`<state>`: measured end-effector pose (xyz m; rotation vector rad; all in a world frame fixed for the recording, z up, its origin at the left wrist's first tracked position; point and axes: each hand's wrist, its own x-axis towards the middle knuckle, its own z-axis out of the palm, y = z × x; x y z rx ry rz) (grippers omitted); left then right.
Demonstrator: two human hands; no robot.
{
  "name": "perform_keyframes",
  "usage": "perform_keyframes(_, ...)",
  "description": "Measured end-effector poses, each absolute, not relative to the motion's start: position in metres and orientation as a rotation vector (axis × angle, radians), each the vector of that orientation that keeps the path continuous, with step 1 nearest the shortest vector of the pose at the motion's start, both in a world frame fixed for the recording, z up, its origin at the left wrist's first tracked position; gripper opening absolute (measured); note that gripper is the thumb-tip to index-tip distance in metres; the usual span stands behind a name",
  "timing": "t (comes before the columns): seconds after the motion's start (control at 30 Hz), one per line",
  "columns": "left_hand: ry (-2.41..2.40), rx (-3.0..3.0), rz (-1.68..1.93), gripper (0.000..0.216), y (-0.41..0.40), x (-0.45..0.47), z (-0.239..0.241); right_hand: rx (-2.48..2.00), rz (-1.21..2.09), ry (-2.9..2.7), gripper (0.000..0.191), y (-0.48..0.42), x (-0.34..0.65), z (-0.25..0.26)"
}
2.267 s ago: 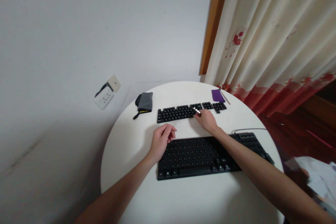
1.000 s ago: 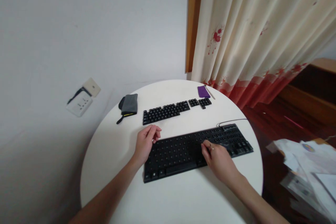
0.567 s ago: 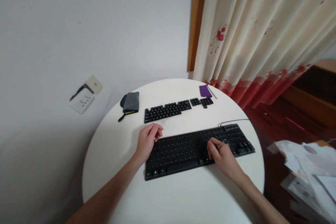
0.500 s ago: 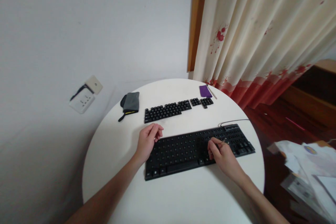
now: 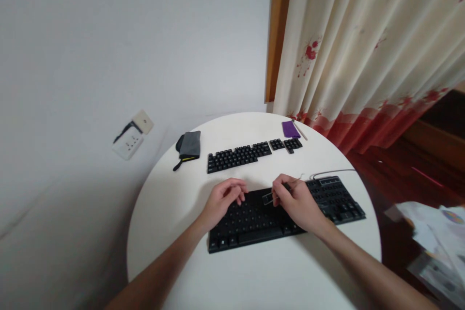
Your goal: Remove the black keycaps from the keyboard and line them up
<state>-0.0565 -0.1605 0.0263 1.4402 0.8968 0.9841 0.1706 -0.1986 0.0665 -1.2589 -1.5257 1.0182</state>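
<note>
A black keyboard lies across the white round table, many of its keycaps off and the small key posts bare. My right hand is closed over the keyboard's upper middle on a wire keycap puller. Its dark end points left, and thin wire shows beyond the knuckles. Whether a key sits in it is too small to tell. At the keyboard's upper left edge my left hand rests with loosely bent fingers, and nothing shows in it. Behind both hands, removed keycaps are laid out in keyboard order.
A grey cloth pouch is at the table's back left. A purple cloth and a thin stick lie at the back right. The keyboard's cable runs off the right edge. Papers are piled to the right.
My right hand has moved left and up across the keyboard with the keycap puller, closer to my left hand. My left hand has shifted slightly right; the view has turned a little.
</note>
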Motion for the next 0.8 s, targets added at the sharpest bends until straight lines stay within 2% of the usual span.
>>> perform_keyframes(0.2,0.774,1.372,0.904,0.046,-0.165,-0.056,0.028,-1.085,1.116,-1.574,0.022,-0.177,0.133,0.069)
perform_keyframes(0.47,0.865,1.336,0.871,0.022,-0.164,-0.055,0.025,-1.08,1.108,-1.512,0.024,-0.186,0.127,0.042)
perform_keyframes(0.8,0.823,1.299,0.819,0.018,-0.165,-0.054,0.023,-1.129,0.946,-1.61,0.025,-0.191,0.129,0.039)
